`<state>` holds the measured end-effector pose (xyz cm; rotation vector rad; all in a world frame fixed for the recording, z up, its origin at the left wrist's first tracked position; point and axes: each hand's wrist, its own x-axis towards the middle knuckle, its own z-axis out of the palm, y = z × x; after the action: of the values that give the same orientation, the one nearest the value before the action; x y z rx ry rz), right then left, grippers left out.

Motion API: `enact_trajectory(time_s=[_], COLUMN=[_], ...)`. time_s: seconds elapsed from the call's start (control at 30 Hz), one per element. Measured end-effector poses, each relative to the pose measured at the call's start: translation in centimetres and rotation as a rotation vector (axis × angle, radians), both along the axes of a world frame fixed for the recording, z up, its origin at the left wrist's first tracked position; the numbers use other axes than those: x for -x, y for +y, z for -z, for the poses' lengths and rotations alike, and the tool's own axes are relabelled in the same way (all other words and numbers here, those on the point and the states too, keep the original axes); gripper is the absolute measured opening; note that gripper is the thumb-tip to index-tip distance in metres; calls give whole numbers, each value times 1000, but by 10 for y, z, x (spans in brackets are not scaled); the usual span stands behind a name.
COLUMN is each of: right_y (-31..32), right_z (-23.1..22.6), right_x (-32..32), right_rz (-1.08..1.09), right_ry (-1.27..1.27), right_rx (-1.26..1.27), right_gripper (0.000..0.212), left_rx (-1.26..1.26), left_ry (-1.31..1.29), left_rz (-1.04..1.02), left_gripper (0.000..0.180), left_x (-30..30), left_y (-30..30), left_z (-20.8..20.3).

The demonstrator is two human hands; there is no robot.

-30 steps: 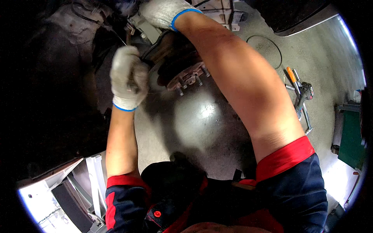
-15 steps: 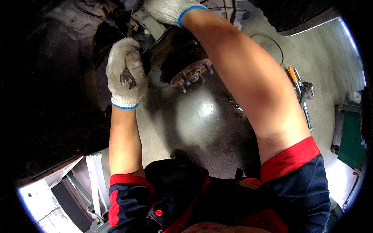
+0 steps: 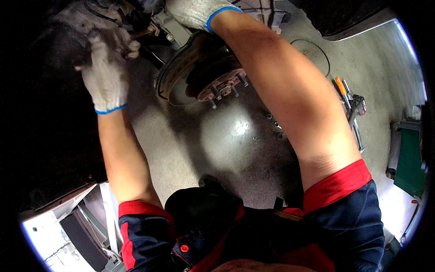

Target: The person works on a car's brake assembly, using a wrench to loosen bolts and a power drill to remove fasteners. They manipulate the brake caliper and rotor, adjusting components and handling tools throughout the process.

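Observation:
My left hand [image 3: 107, 77], in a white knit glove with a blue cuff, is raised at the upper left in front of the dark wheel well. Its fingers are smeared by motion, and I cannot make out what they hold. My right hand [image 3: 192, 12], gloved the same way, reaches to the top edge beside a grey metal suspension part [image 3: 176, 31]; its fingers are hidden. Below the hands is a brake disc [image 3: 176, 86] with a rusty wheel hub [image 3: 222, 88] and several studs. My right forearm passes in front of the disc's right side.
On the floor to the right lie an orange-handled tool [image 3: 340, 85], a black-headed power tool [image 3: 358, 105] and a long metal bar [image 3: 358, 136]. Several small nuts [image 3: 277, 126] lie beside my right forearm. A thin cable [image 3: 327, 59] curves across the floor. Dark bodywork fills the left.
My left hand has moved left and slightly up, away from the brake disc, uncovering its left edge. The open-ended wrench seen in its palm no longer shows. My right hand has barely moved.

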<state>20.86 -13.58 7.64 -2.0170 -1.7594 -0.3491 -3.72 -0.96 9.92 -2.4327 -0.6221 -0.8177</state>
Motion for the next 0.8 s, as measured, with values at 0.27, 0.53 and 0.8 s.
enact_trajectory(time_s=[0.27, 0.53, 0.8], right_y=[-9, 1, 3], right_z=[-13, 2, 3], right_x=[6, -1, -4], right_rz=[-4, 7, -16], right_ry=[30, -40, -116], right_rx=[31, -13, 0], right_gripper=[25, 22, 21], left_rx=[542, 817, 645], left_ry=[-191, -437, -319], left_rz=[233, 762, 638], left_gripper=[32, 15, 15], left_x=[-22, -18, -22], left_y=[-26, -84, -55], left_z=[-22, 59, 53])
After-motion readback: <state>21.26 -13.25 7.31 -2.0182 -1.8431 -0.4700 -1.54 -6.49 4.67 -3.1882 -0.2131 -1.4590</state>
